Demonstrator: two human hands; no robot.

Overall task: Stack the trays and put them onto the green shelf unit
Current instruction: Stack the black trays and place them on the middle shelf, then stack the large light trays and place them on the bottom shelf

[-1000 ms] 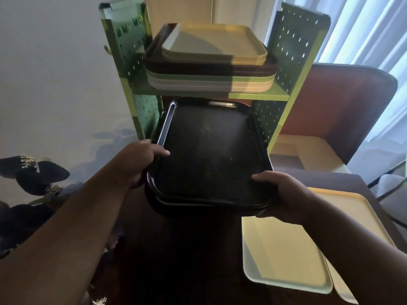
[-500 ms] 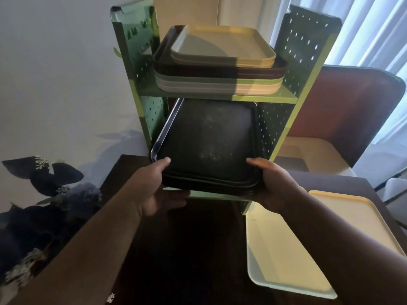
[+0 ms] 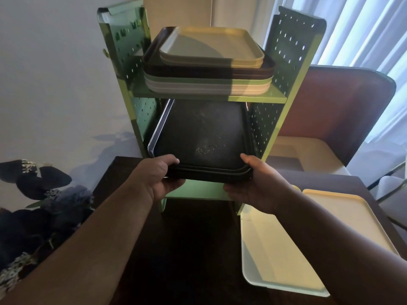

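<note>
A stack of black trays [image 3: 202, 137] sits mostly inside the lower level of the green shelf unit [image 3: 288, 62], its near edge sticking out. My left hand [image 3: 161, 175] grips the stack's near left corner and my right hand [image 3: 253, 183] grips its near right corner. On the upper shelf rests a pile of trays [image 3: 207, 69]: pale ones at the bottom, dark brown in the middle, beige on top. Two light trays [image 3: 275, 256] lie overlapped on the dark table to the right of the shelf unit.
The shelf unit stands on a dark wooden table [image 3: 187, 249]. A reddish-brown chair [image 3: 343, 102] with a cream seat is behind on the right, by curtains. Dark artificial flowers [image 3: 37, 194] sit at the left.
Both hands have pushed the black tray stack forward, from in front of the shelf unit into its lower level. My hands moved from the stack's sides to its near corners.
</note>
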